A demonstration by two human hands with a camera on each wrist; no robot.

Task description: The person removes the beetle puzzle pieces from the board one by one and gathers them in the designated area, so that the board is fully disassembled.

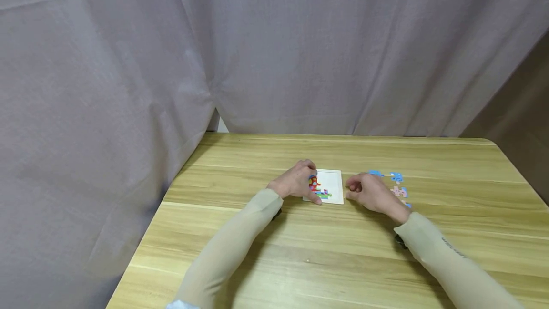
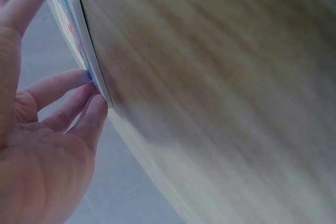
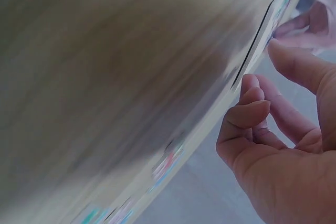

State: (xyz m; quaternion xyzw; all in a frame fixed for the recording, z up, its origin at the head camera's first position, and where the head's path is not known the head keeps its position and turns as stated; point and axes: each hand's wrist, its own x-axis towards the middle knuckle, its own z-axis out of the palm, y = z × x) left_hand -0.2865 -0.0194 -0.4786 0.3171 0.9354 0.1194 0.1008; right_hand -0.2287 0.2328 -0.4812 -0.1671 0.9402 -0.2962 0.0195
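Note:
A white-framed puzzle board (image 1: 342, 187) lies on the table, with a red spotted piece (image 1: 314, 183) and a green piece (image 1: 323, 195) inside its left and lower part. My left hand (image 1: 299, 180) holds the board by its left side, thumb at the near edge and fingers at the far edge. In the left wrist view those fingertips (image 2: 97, 100) touch the board's rim. Just right of the board, my right hand (image 1: 372, 193) hovers with thumb and bent fingers apart. The right wrist view shows no piece between that thumb and the fingers (image 3: 252, 111).
Loose puzzle pieces lie right of my right hand: blue ones (image 1: 396, 176) farther back and a pinkish one (image 1: 399, 191) nearer, partly hidden by the hand. The wooden table (image 1: 309, 261) ends at a grey curtain (image 1: 291, 61) behind and on the left.

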